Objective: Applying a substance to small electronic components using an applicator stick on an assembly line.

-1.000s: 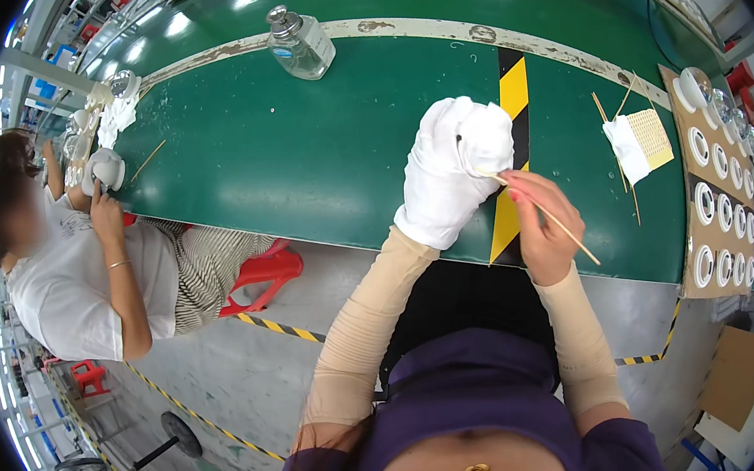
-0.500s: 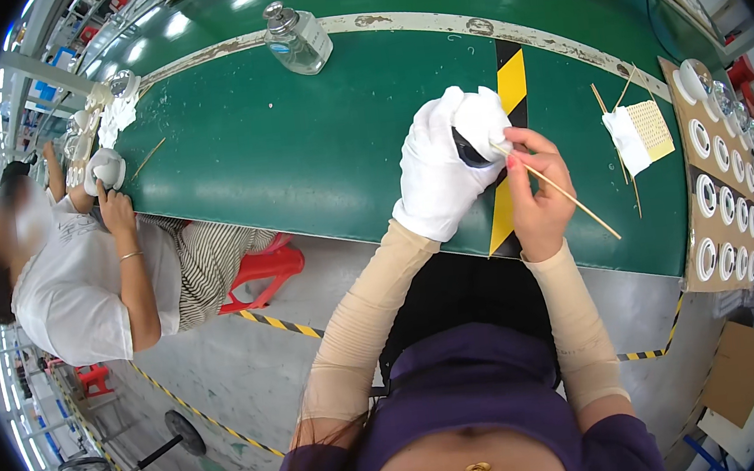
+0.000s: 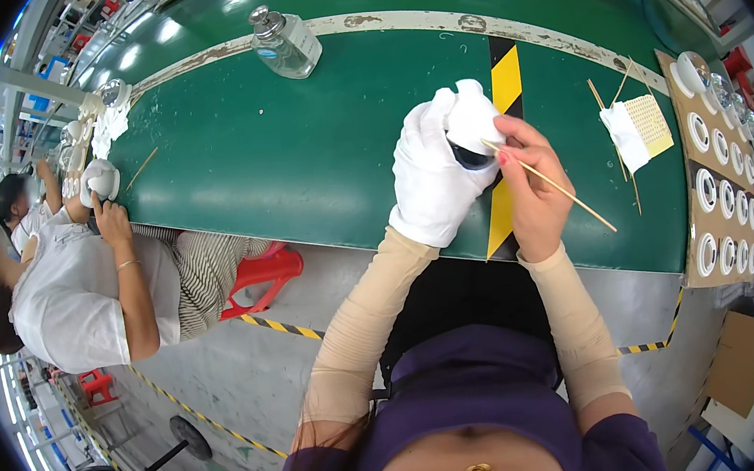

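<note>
Within the last second we have seen the rounded white piece with a dark underside (image 3: 474,117) turn: a second ago only a dark speck showed, and now a curved, glossy dark part (image 3: 471,157) shows at its 6 o'clock side. We judge that this brings the join of white and dark round to face the thin pale wooden stick (image 3: 585,209). The piece lies between 1 and 2 o'clock from the centre of our view, held over the green worktop (image 3: 343,162). Its upper part looks smooth, plain and bright; we cannot make out any finer marks. Our left hand (image 3: 430,178), in a white fabric glove, is curled around its 8 o'clock side, with some fingers hidden behind it. Our bare right hand (image 3: 535,177), at its 4 o'clock, pinches the stick between thumb and fingertips; the tip meets the piece near the join, while the shaft runs away toward 4 o'clock. We cannot tell whether the right fingertips also touch the piece. Toward 11 o'clock stands a clear bottle with a metallic cap (image 3: 288,51); between 2 and 3 o'clock lies a yellowish dotted pad (image 3: 652,125), and near 3 o'clock a brown cardboard sheet (image 3: 707,224) carrying white rings.
</note>
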The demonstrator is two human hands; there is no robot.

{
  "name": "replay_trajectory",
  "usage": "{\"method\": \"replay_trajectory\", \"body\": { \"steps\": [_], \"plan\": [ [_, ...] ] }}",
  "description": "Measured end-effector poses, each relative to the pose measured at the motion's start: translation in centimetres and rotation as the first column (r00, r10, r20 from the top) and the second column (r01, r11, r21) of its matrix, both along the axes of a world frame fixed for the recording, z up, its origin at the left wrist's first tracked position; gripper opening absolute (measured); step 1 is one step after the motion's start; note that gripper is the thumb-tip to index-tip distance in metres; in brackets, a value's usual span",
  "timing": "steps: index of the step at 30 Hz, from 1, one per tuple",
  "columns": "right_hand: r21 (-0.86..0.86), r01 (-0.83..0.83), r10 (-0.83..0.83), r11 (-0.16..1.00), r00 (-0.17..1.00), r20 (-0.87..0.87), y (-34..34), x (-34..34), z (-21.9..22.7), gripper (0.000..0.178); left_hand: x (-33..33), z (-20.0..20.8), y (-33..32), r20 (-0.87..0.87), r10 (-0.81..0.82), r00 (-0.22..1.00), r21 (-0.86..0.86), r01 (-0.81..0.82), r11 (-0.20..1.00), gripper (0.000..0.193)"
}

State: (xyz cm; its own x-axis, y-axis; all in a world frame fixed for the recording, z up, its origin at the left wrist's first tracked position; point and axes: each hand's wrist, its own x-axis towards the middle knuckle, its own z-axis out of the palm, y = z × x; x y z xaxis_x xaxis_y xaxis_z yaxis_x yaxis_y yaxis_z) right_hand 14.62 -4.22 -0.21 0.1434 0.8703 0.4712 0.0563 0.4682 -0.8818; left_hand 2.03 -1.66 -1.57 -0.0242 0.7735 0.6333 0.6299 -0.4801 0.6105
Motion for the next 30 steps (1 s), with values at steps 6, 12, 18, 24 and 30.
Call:
{"method": "replay_trajectory", "body": {
  "steps": [6, 12, 18, 24, 30],
  "plan": [
    [-0.054, -0.003, 0.0, 0.999, 0.997, -0.071, -0.4, 0.7, -0.4, 0.004, 0.0, 0.2, 0.0, -0.002, -0.013, 1.0, -0.001, 0.013, 1.0, 0.09],
    [-0.01, 0.003, -0.002, 1.0, 0.999, 0.046, 0.1, 0.5, 0.6, 0.004, 0.1, -0.1, 0.1, 0.02, -0.01, 1.0, -0.006, 0.01, 1.0, 0.089],
    [-0.09, -0.008, -0.003, 0.996, 0.993, -0.117, -0.5, 1.1, -0.1, 0.004, 0.2, 0.2, 0.0, 0.011, -0.013, 1.0, -0.017, 0.013, 1.0, 0.09],
    [-0.085, -0.009, 0.008, 0.996, 1.0, -0.015, 0.5, 0.6, 0.4, 0.003, 0.2, 0.1, 0.1, 0.019, -0.012, 1.0, -0.005, 0.012, 1.0, 0.089],
    [-0.125, -0.06, 0.054, 0.99, 0.997, -0.051, 0.6, 1.1, 0.3, 0.006, 0.6, 0.0, 0.0, 0.124, -0.032, 0.992, -0.065, 0.04, 0.997, 0.089]
  ]
}}
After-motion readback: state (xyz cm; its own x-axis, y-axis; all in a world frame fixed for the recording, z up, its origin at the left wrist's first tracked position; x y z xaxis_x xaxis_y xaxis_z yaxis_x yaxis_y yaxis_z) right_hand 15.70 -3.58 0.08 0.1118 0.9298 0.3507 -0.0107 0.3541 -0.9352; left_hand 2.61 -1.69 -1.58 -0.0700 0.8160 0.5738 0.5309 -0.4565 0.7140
